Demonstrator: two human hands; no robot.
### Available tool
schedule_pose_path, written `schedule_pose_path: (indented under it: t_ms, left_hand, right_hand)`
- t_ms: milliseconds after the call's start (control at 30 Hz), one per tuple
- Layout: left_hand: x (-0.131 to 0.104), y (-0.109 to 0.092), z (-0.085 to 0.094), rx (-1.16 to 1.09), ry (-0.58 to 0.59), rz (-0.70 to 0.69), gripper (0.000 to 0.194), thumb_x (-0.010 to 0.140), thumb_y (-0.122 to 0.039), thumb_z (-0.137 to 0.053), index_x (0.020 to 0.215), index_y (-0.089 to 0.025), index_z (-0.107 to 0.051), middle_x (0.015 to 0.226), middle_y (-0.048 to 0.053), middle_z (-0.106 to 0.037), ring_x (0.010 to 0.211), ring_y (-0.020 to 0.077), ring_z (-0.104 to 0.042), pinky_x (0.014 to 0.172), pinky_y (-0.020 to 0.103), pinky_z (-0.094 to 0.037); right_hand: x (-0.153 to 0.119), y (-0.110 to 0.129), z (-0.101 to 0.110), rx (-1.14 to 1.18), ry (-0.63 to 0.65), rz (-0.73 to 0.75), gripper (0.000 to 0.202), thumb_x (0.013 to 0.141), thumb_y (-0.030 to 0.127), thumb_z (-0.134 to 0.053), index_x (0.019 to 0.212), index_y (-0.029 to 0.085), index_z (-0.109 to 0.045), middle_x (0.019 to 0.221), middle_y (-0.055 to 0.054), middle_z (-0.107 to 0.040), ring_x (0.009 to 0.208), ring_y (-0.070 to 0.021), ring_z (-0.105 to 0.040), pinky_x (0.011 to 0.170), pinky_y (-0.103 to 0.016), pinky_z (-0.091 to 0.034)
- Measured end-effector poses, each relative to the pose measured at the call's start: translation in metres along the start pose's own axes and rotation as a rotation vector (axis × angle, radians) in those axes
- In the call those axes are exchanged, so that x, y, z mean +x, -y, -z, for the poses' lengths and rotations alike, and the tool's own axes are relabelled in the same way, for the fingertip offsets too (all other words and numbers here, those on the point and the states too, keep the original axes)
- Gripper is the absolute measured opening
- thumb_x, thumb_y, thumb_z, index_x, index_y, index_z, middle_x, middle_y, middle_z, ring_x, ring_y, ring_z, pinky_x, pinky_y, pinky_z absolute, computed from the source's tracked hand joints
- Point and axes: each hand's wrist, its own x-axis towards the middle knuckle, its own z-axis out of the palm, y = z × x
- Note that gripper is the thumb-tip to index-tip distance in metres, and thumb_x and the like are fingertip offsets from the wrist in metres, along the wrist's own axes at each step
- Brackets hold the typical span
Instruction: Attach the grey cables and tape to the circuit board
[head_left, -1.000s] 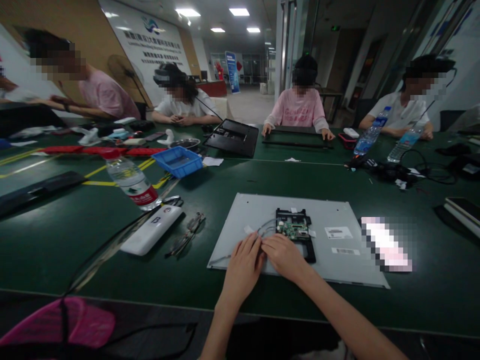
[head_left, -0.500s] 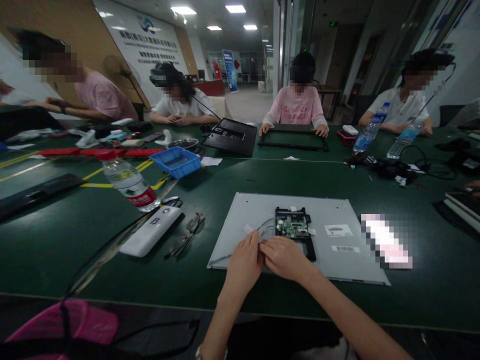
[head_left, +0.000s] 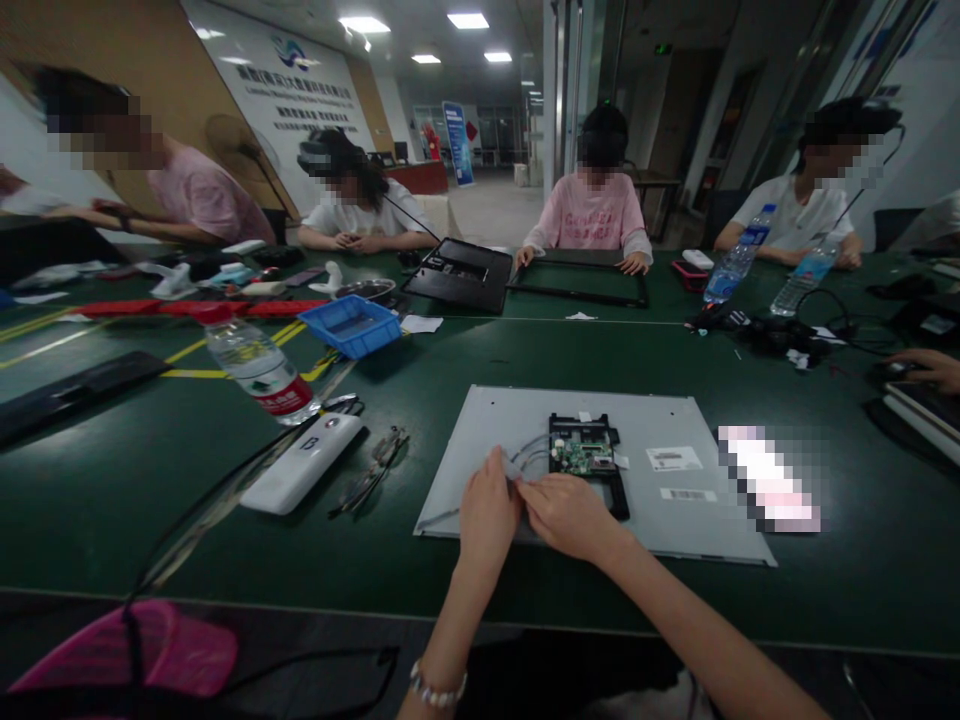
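A flat silvery display panel lies on the green table before me. On it sits a black plastic frame with a green circuit board. Thin grey cables run leftward from the board to my fingers. My left hand is closed at the cable with its index finger raised, and a small pale piece shows by its tip. Touching it, my right hand pinches at the same spot over the panel's lower middle. The fingertips partly hide what they hold.
Left of the panel are loose wires, a white power bank and a tilted water bottle. A blue tray stands farther back. A blurred-out phone lies to the right. Co-workers sit across the table; one holds a black bezel.
My left index finger has lifted and straightened, and the pale piece now shows at the fingertips. Both hands stay over the same place. At far right a co-worker's hand has come into view.
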Motion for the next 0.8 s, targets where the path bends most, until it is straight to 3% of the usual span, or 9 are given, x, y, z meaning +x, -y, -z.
schedule_pose_path:
  t_ms: [133, 367, 600, 700, 800]
  left_hand:
    - [0.0, 0.0, 0.002, -0.054, -0.045, 0.026, 0.036, 0.081, -0.011, -0.049, 0.115, -0.012, -0.041, 0.125, 0.02, -0.048, 0.105, 0.0281, -0.058, 0.085, 0.04, -0.047]
    - [-0.002, 0.005, -0.005, -0.023, -0.11, -0.026, 0.034, 0.082, -0.016, -0.05, 0.115, -0.014, -0.044, 0.118, 0.017, -0.054, 0.112, 0.0294, -0.053, 0.093, 0.045, -0.043]
    - [-0.001, 0.004, -0.004, 0.067, -0.09, -0.014, 0.033, 0.083, -0.019, -0.049, 0.115, -0.013, -0.048, 0.122, 0.017, -0.054, 0.112, 0.0301, -0.052, 0.092, 0.044, -0.043]
    - [-0.002, -0.001, 0.0, 0.083, -0.1, -0.021, 0.03, 0.083, -0.019, -0.048, 0.113, -0.012, -0.051, 0.122, 0.017, -0.054, 0.116, 0.0316, -0.048, 0.093, 0.047, -0.04]
    - [-0.002, -0.005, 0.004, 0.078, -0.126, -0.02, 0.028, 0.083, -0.019, -0.048, 0.11, -0.013, -0.053, 0.125, 0.018, -0.052, 0.121, 0.0335, -0.043, 0.096, 0.05, -0.037]
  right_hand:
    - [0.0, -0.001, -0.002, -0.018, 0.013, -0.001, 0.033, 0.089, 0.015, -0.039, 0.118, 0.007, -0.052, 0.089, -0.011, -0.067, 0.083, -0.0176, -0.062, 0.083, -0.031, -0.045]
    - [-0.001, 0.001, -0.002, -0.048, 0.009, 0.016, 0.034, 0.087, 0.012, -0.041, 0.119, 0.006, -0.051, 0.09, -0.011, -0.067, 0.083, -0.017, -0.062, 0.082, -0.03, -0.046]
    - [-0.002, 0.004, 0.0, -0.069, 0.029, 0.016, 0.037, 0.087, 0.01, -0.041, 0.122, 0.004, -0.049, 0.093, -0.013, -0.068, 0.084, -0.0175, -0.063, 0.082, -0.031, -0.047]
    - [-0.004, 0.008, 0.002, -0.04, 0.029, 0.008, 0.039, 0.086, 0.009, -0.041, 0.124, 0.004, -0.047, 0.096, -0.013, -0.067, 0.09, -0.0178, -0.063, 0.087, -0.031, -0.047]
    - [-0.012, 0.009, 0.008, 0.013, -0.048, -0.023, 0.041, 0.087, 0.011, -0.041, 0.127, 0.008, -0.047, 0.109, -0.013, -0.065, 0.102, -0.0183, -0.059, 0.096, -0.033, -0.043]
